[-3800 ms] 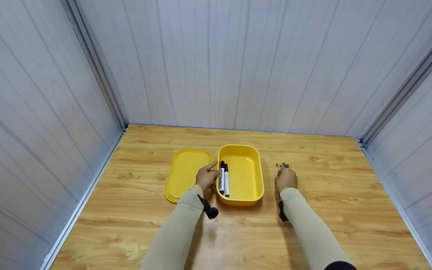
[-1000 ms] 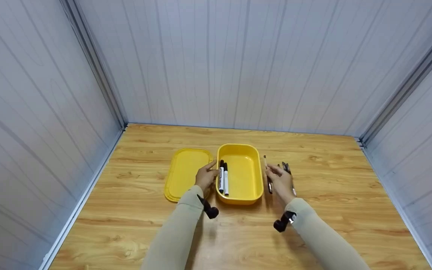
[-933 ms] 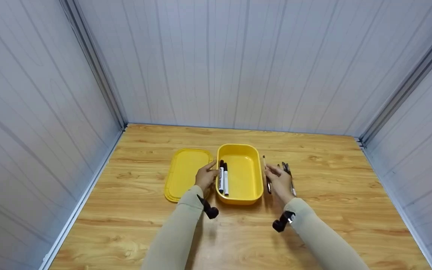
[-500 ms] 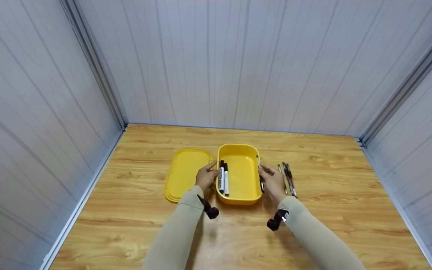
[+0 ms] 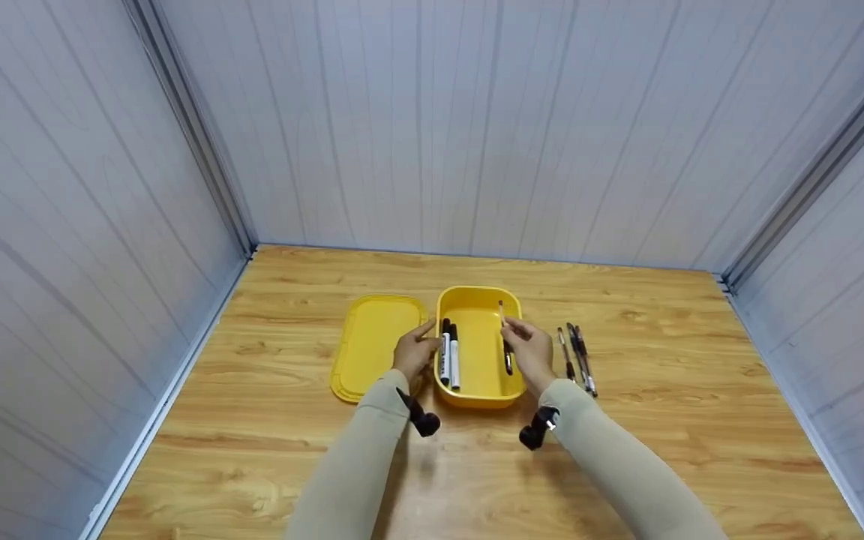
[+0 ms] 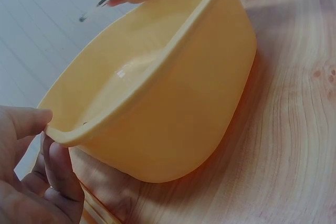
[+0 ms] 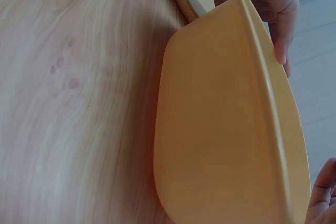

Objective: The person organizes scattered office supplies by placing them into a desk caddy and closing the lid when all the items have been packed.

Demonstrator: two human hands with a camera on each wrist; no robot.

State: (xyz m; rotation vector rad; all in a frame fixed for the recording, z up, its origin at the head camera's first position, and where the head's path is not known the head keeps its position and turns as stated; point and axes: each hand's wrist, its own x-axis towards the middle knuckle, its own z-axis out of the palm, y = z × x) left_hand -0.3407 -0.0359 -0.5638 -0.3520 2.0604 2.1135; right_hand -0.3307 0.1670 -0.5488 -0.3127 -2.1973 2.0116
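Observation:
A yellow plastic box [image 5: 478, 402] stands in the middle of the table. At its left side my left hand [image 5: 415, 351] grips the rim; in the left wrist view the thumb [image 6: 37, 121] is at the rim's top and the fingers curl under it outside. My right hand [image 5: 531, 349] pinches a pen [image 5: 508, 363], held over the right half of the box with its thin end pointing away. Two white markers with black caps, a near-left one [image 5: 445, 361] and its neighbour [image 5: 454, 366], lie side by side along the box's left wall.
Left of the box lies its flat yellow lid [image 5: 366, 341], partly under the left hand and wrist. Several pens [image 5: 583, 361] lie on the wooden table [image 5: 672, 390] to the right. White panel walls [image 5: 447, 135] close in the back and both sides.
My right hand has picked a pen from the group on the right and carried it left, over the rim, to above the box's inside. The left hand keeps its grip.

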